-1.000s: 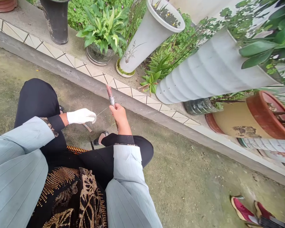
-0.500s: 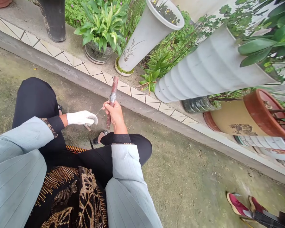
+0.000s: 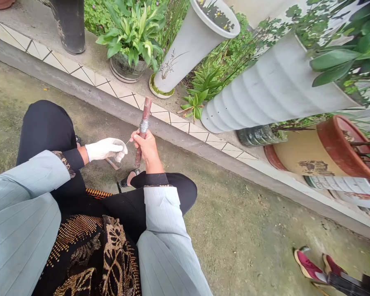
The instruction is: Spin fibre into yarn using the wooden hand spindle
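Note:
My right hand (image 3: pixel 146 147), bare, is wrapped round a reddish-brown wooden stick (image 3: pixel 146 107) held nearly upright. Several turns of silvery wire (image 3: pixel 144 125) are wound round the stick just above my fingers. A thin end of the wire runs from my right fingertips toward my left hand (image 3: pixel 108 149), which wears a white glove. The gloved fingers are curled and pinch the wire's end. Below the glove, a second brown stick (image 3: pixel 112 164) shows in part near the ground; the glove hides the rest.
A tiled ledge (image 3: pixel 103 85) crosses ahead, bearing a tall white planter (image 3: pixel 183 53), a ribbed grey-white planter (image 3: pixel 274 86), a glass pot (image 3: pixel 128 68) and a tan-and-red pot (image 3: pixel 308 152). At lower right, a person's red shoes (image 3: pixel 308 263) stand on the concrete floor (image 3: pixel 243 222).
The stick and my right hand have shifted slightly left. My gloved hand has turned and its fingers have curled more, showing more of the second stick beneath.

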The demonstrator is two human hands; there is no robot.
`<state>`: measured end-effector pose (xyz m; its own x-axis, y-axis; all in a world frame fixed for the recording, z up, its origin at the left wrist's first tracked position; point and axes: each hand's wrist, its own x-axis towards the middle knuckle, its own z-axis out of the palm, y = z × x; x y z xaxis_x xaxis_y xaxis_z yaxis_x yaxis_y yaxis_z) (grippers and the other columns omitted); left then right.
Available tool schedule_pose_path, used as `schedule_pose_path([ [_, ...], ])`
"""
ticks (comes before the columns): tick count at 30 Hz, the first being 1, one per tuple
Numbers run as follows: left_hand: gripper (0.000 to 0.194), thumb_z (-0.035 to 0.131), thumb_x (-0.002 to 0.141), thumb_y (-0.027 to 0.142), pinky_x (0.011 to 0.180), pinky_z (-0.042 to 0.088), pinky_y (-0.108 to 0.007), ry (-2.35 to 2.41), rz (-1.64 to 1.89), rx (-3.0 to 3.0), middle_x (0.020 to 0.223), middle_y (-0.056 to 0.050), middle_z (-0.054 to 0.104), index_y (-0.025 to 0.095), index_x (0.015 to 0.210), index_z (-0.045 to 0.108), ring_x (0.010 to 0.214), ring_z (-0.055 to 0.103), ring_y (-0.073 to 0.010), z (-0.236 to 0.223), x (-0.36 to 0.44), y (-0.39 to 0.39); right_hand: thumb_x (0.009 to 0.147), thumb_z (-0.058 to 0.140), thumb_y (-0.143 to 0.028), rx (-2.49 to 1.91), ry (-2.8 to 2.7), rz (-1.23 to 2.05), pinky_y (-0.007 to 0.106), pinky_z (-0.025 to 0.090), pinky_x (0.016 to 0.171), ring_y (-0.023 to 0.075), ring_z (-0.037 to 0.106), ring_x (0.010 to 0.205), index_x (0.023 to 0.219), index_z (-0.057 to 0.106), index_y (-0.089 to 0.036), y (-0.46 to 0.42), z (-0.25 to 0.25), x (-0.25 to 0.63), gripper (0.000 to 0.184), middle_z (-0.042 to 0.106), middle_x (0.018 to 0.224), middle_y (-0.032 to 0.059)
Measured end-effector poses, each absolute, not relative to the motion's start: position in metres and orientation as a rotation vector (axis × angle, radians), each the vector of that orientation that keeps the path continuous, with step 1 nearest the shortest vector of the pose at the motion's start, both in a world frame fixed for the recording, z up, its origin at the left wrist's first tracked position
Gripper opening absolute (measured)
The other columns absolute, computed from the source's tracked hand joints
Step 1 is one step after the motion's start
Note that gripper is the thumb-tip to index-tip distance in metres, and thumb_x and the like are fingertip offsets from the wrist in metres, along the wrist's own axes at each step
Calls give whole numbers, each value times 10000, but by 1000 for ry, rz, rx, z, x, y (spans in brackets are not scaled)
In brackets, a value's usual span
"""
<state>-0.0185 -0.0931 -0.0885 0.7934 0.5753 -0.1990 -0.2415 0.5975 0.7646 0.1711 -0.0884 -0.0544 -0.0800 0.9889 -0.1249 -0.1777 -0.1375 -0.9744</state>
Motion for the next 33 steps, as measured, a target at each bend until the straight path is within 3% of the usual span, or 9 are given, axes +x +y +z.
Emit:
schedule_pose_path([
  [6,237,725,724,282,615,532,-285,568,541,746,619,-38,624,76,834,686,574,614,-129,-94,-15,-92,685,709,-275,-1173,-1061,1423,179,309,432,66,505,557,832,485,-205,-88,-51,167,277,590,717,-40],
  [11,62,576,698,191,590,485,-262,925,800,1030,623,-10,594,134,714,595,537,527,-96,-88,-13,-93,668,684,-232,-1256,-944,1409,175,304,427,53,445,533,807,483,-200,-88,-49,155,246,584,729,-33],
  [16,189,514,806,262,844,501,-353,1339,824,1911,895,-94,708,149,840,662,848,638,-207,-71,-21,-99,653,678,-199,-1261,-707,1487,168,311,432,48,403,546,790,475,-197,-82,-45,150,245,574,767,-26],
  [20,260,442,896,270,884,492,-316,1316,787,2107,1005,-94,711,157,940,672,929,656,-204,-65,-34,-97,682,754,-315,-1262,-703,1588,172,307,425,54,419,562,805,504,-186,-74,-37,161,307,608,818,5],
  [24,210,446,879,228,826,484,-285,1381,711,2063,936,-63,696,169,919,643,875,647,-185,-63,-46,-89,714,742,-528,-1230,-776,1735,189,300,424,54,398,535,824,551,-163,-68,-28,171,426,612,807,25],
  [28,197,453,877,231,772,471,-285,1451,617,2075,900,-49,701,179,923,637,831,644,-185,-57,-53,-88,661,774,-541,-1183,-845,1824,192,281,447,54,377,524,893,575,-156,-61,-27,173,491,507,687,-34],
  [33,194,466,870,223,676,425,-290,1369,533,2495,753,-53,673,176,805,643,704,617,-177,-55,-57,-93,806,620,-476,-1474,-1222,1634,218,276,471,81,362,511,837,512,-195,-51,-40,165,303,456,646,-50],
])
